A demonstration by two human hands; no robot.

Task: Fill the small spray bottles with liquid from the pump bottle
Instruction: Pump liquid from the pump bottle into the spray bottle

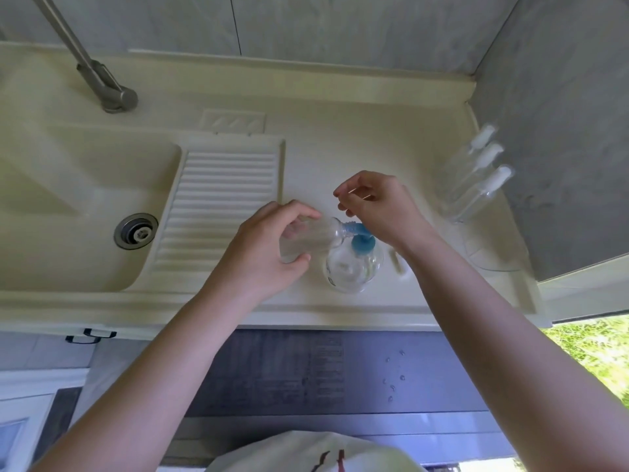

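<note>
My left hand (272, 247) grips a small clear spray bottle (318, 235) without its cap, tilted on its side with its open neck against the blue spout of the pump bottle (354, 264). The pump bottle is clear with a blue pump head and stands on the cream counter near the front edge. My right hand (377, 206) is over the pump head, its heel resting on the blue top and its fingers loosely curled, holding nothing that I can make out. A white spray cap (400, 264) lies on the counter just right of the pump bottle.
Three capped clear spray bottles (476, 175) stand in a row at the counter's right, by the grey wall. A clear lid or dish (493, 257) lies in front of them. Left are a ribbed drainboard (221, 206), the sink (85, 206) and a metal tap (102, 83).
</note>
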